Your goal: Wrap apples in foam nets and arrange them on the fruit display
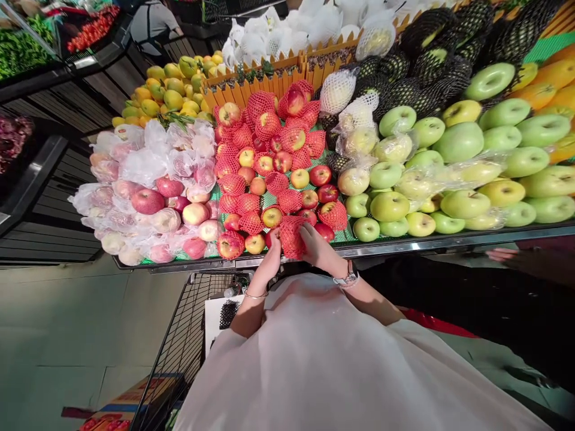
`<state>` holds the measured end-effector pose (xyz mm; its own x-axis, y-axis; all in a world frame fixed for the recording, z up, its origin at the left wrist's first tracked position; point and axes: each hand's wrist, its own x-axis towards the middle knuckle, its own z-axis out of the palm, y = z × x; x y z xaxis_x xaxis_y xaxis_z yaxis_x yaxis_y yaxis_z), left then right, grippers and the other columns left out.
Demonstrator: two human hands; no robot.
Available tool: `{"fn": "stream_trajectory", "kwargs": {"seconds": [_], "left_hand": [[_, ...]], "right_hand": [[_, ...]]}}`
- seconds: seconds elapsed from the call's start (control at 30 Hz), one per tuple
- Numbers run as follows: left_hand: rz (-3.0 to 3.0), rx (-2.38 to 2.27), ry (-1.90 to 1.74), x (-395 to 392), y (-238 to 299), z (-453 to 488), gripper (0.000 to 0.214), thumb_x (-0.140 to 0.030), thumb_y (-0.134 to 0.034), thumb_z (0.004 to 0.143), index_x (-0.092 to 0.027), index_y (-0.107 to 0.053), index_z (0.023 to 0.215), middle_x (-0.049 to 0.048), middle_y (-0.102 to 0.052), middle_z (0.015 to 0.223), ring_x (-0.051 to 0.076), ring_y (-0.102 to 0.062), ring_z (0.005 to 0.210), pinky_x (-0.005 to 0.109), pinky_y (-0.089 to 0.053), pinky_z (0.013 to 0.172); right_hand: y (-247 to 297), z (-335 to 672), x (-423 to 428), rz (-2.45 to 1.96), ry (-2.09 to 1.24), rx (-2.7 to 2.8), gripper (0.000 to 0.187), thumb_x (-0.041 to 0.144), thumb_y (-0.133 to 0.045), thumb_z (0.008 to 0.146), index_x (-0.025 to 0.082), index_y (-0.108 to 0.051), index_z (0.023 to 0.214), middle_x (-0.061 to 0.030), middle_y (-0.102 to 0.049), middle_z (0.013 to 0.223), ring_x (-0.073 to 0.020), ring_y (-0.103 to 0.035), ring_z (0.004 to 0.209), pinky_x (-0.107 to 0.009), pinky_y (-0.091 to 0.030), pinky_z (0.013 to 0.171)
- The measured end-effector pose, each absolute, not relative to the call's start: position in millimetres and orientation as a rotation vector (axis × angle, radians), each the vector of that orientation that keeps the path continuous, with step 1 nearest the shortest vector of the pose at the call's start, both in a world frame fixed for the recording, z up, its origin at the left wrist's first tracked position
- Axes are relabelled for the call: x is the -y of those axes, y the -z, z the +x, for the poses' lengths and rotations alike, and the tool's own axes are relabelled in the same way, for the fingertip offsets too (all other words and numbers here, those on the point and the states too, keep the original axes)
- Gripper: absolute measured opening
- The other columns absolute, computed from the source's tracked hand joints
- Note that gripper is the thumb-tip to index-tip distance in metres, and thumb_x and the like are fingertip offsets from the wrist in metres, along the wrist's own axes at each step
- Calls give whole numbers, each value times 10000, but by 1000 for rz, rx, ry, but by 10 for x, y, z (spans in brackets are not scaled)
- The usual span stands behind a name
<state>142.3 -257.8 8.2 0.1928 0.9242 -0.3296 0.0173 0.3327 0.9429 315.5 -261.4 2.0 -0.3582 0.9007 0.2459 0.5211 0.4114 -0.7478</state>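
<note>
Both my hands meet at the front edge of a fruit stand, on an apple wrapped in red foam net (291, 237). My left hand (271, 258) closes on its left side, a thin bracelet on that wrist. My right hand (317, 244), with a watch on the wrist, grips its right side. Around it lie red apples (320, 175), some bare, some in red nets. A white plastic bag (314, 347) spreads below my forearms and hides what lies beneath.
Pink apples in clear wrap (148, 200) lie to the left, green apples (462, 143) to the right, yellow fruit (166, 90) behind. A wire cart (188, 335) stands at my left. Another person's hand (501, 254) shows at the right, and a person (153, 21) stands far back.
</note>
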Motion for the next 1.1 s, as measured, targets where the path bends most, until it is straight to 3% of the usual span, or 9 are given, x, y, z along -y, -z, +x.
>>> {"fn": "stream_trajectory", "kwargs": {"seconds": [0.1,0.2,0.33,0.47,0.63,0.77,0.9,1.0,1.1], "left_hand": [[1143,-1209,-733,2593,-111,1397,606,-571,-529,900,-192,-481,1371,99,-479,1480,230,-336,1468,343,-201,1250],[1049,-1228,-711,2577,-96,1383,537,-491,-655,839,-209,-571,1289,76,-501,1476,260,-306,1484,376,-191,1255],[795,-1134,-884,2576,-33,1386,450,-427,-703,799,-221,-652,1196,35,-560,1430,250,-333,1473,387,-197,1262],[486,-1018,-1031,2601,10,1411,421,-503,-662,806,-198,-695,1095,39,-679,1263,257,-465,1388,428,-297,1235],[204,-966,-906,2594,21,1362,516,-599,-485,902,-164,-736,1022,101,-743,1057,291,-606,1233,484,-420,1164],[92,-919,-855,2627,34,1359,481,-525,-458,942,-147,-723,1079,130,-742,987,285,-694,1034,454,-580,952],[-4,-886,-816,2669,62,1423,581,-623,-445,909,-154,-670,1168,123,-735,900,239,-699,745,371,-615,605],[-46,-895,-872,2670,63,1447,629,-653,-480,878,-141,-637,1209,128,-737,937,232,-698,740,340,-603,574],[-48,-878,-945,2647,6,1438,576,-604,-457,912,-141,-639,1202,127,-742,989,243,-712,846,355,-625,669]], "right_hand": [[35,3159,2630,-1173,-757,1996,416,65,-578,748,146,-495,1147,-178,-532,1176,-337,-510,1127,-543,-497,964],[92,3173,2647,-1171,-824,1970,462,102,-591,769,138,-500,1221,-192,-545,1205,-349,-523,1138,-553,-499,958],[112,3187,2657,-1107,-921,1918,544,174,-623,807,158,-485,1333,-181,-542,1316,-349,-509,1256,-553,-472,1029],[85,3169,2665,-1039,-908,1794,509,222,-618,872,189,-497,1366,-147,-580,1348,-294,-530,1297,-481,-458,1086],[69,3164,2669,-1061,-945,1687,472,306,-693,846,203,-578,1292,-117,-636,1291,-277,-597,1224,-441,-494,1052],[118,3130,2647,-1045,-1062,1649,570,375,-770,772,201,-589,1284,-121,-618,1307,-296,-552,1268,-482,-423,1115],[195,3052,2672,-1004,-1187,1567,664,422,-796,741,221,-566,1331,-113,-570,1384,-295,-514,1315,-482,-387,1146],[222,3036,2733,-1061,-1148,1451,433,413,-694,846,234,-638,1237,-86,-668,1240,-266,-629,1157,-460,-493,1040],[234,3076,2760,-1164,-831,1263,228,373,-524,960,248,-707,1015,-60,-724,987,-233,-682,967,-447,-544,945]]}}
